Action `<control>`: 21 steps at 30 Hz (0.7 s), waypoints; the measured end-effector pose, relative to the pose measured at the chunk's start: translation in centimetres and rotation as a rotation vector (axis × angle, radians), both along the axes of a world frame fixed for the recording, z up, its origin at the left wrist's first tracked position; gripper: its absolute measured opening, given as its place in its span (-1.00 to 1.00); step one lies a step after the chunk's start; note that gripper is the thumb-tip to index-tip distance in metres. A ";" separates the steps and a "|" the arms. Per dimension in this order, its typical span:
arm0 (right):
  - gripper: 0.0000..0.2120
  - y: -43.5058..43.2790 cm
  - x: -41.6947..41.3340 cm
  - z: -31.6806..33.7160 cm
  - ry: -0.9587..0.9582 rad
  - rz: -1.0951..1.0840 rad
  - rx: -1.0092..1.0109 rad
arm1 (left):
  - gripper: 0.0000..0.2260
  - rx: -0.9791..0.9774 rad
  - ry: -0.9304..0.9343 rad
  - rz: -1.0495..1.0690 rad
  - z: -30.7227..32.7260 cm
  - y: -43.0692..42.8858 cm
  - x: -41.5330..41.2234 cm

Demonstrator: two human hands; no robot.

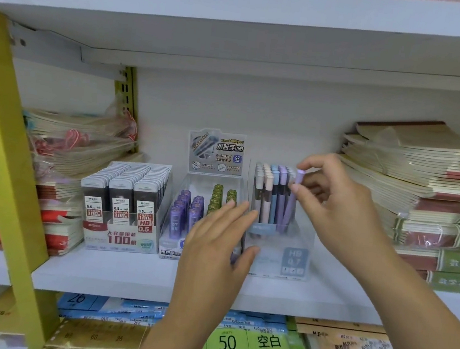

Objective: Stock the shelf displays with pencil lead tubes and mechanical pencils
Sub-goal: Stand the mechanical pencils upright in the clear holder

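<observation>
We're right at the white shelf [137, 279], and our right hand [342, 214] pinches a slim purple pencil [290, 208] near its rounded cap, thumb and fingertips curled round the barrel. The pencil leans, tip down, in the clear plastic box [276, 255], at the right end of a row of pastel pencils [267, 199] standing upright in white, pink, blue and lilac. Our left hand [214, 247] isn't gripping anything: straight fingers lie flat against the box's left wall, thumb touching its front.

Just left, partly behind that hand, a second clear tray holds ridged purple tubes [186, 212] and glittery green tubes [217, 199], a printed card [216, 153] rising at its back. Further left, flat black lead cases [125, 190] stand packed in three rows. Soft-cover notebooks [436, 205] pile up on the right, bagged notebooks [82, 138] on the left, beside a yellow-green post [0, 146].
</observation>
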State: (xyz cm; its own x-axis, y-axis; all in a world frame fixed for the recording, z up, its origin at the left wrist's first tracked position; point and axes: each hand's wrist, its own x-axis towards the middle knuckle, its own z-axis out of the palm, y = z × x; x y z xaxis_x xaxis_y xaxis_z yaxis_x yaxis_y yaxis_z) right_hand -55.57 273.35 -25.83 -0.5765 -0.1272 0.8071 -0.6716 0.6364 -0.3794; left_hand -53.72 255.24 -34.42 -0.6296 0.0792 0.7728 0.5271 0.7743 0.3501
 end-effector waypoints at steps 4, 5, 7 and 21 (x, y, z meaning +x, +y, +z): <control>-0.74 0.0 0.0 0.2 -0.021 0.023 -0.013 | -0.49 0.010 0.024 0.000 0.0 0.0 0.0; -0.74 0.0 -0.1 0.3 -0.026 0.029 -0.021 | -0.49 0.007 0.028 -0.003 -0.1 -0.1 0.0; -0.75 0.0 -0.1 0.3 -0.030 0.029 -0.027 | -0.50 -0.002 0.028 -0.006 -0.1 -0.2 0.0; -0.81 -0.4 -1.5 -0.4 0.009 -0.084 -0.089 | -0.49 -0.027 0.017 0.002 -0.2 -0.5 -0.3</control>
